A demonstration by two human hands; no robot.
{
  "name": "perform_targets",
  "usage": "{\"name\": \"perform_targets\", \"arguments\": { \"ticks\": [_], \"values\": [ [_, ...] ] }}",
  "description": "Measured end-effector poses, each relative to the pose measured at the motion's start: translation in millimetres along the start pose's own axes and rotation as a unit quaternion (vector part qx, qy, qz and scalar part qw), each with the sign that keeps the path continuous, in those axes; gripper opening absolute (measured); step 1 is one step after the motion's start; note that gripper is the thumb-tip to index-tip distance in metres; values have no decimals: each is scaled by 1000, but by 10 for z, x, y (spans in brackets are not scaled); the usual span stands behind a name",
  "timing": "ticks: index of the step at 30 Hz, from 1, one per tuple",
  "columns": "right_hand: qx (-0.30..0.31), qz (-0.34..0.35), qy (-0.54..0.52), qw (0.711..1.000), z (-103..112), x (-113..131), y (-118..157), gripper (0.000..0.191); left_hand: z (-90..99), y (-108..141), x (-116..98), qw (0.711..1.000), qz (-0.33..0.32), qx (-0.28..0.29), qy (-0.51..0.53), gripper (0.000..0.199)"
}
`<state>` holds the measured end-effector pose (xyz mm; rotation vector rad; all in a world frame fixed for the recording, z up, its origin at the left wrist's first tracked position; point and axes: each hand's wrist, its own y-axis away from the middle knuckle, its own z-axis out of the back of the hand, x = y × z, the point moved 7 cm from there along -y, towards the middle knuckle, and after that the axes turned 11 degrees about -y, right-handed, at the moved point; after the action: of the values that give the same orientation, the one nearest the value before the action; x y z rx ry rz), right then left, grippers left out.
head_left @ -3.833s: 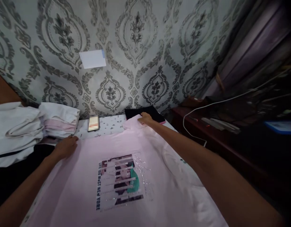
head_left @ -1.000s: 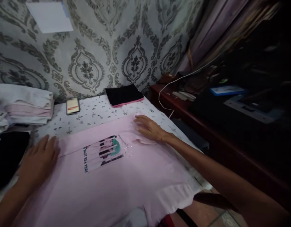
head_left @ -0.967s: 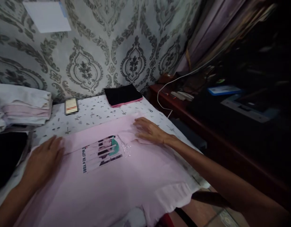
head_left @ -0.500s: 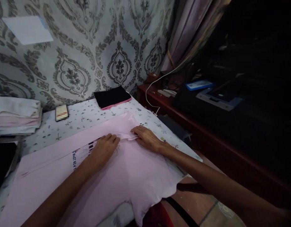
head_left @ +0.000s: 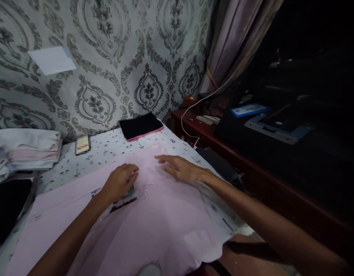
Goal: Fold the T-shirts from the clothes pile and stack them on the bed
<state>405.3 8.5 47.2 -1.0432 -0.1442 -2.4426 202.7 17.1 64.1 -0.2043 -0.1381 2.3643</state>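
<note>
A pink T-shirt [head_left: 171, 214] with a partly hidden print lies spread over a white patterned sheet [head_left: 106, 143]. My left hand [head_left: 121, 182] is over the print, its fingers loosely curled and the thumb a little apart, with no cloth visibly gripped. Beneath it show a green patch and dark lettering. Near the shirt's far right part, my right hand [head_left: 182, 168] is open, fingers stretched out and parted just over the cloth. Whether its fingertips touch the fabric I cannot tell.
A folded black-and-pink garment [head_left: 141, 126] lies by the wall. Folded clothes [head_left: 33, 149] are stacked at the left, with a black cloth [head_left: 12, 207] nearer. A phone-like item [head_left: 82, 145] lies on the sheet. Along the right runs a reddish wooden desk [head_left: 243, 165] with a white cable [head_left: 182, 122].
Both hands have loosened from the bunched fabric, which now lies flatter. The left hand has shifted slightly left; the right hand's fingers have spread. The camera view has tilted up a little.
</note>
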Motion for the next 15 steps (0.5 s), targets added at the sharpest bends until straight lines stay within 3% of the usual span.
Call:
{"name": "perform_targets", "arguments": {
  "ticks": [3, 7, 9, 12, 15],
  "values": [
    [-51, -8, 50, 997, -78, -66, -545, 57, -158, -205, 54, 998, 48, -31, -2, 41],
    [-55, -32, 135, 989, -358, -301, -1056, 53, -488, -255, 253, 995, 99, 26, -10, 58],
    [-78, -48, 175, 980, -423, -471, -1129, 51, -549, -80, 476, 990, 127, 55, -20, 62],
    [-98, -40, 203, 973, -457, -670, -1142, 55, -416, 417, 780, 984, 167, 40, -52, 60],
    [-105, -36, 210, 971, -433, -704, -1106, 58, -182, 955, 750, 988, 147, -15, -52, 48]
  ]
}}
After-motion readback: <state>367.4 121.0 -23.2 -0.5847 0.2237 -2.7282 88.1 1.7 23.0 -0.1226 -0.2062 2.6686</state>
